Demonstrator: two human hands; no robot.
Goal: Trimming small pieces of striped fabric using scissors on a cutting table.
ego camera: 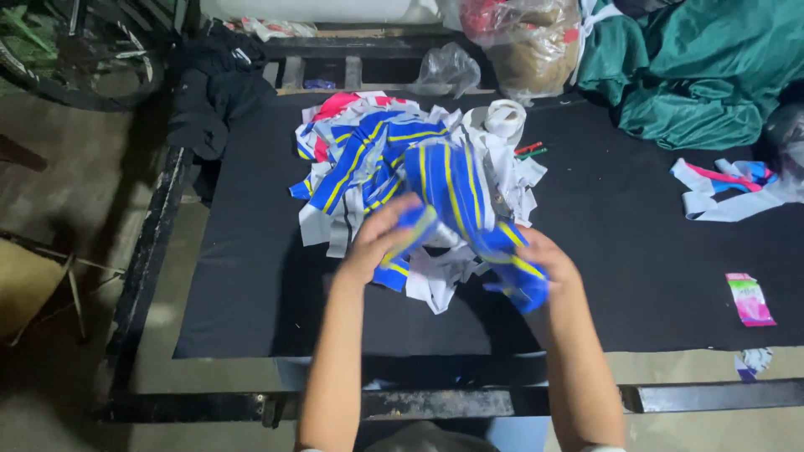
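Covering most of the view, a black tabletop is being used as the work surface, and its near edge lies just under the forearms; anything nudged toward that edge is judged likely to be lost to the floor. Green cloth is being kept bunched at the far right corner, well apart from the hands. At the middle, a loose pile of fabric strips, blue with yellow stripes among white and pink pieces, is being left heaped rather than stacked. A blue-and-yellow striped strip is being held up just in front of that pile, its upper part trailing back into the heap. Because the strip is being lifted while still tangled with its neighbours, white pieces are judged likely to be dragged along and scattered.

The left hand is being closed around one end of the strip, fingers curled over it. The right hand is being wrapped around the other end, fingers pinching bunched fabric; both are blurred, so the exact grip is uncertain, and a slack hold could let one end slip.

A roll of white tape is being left beside the pile, where a tug could tip it. A small pink packet is lying near the right edge.
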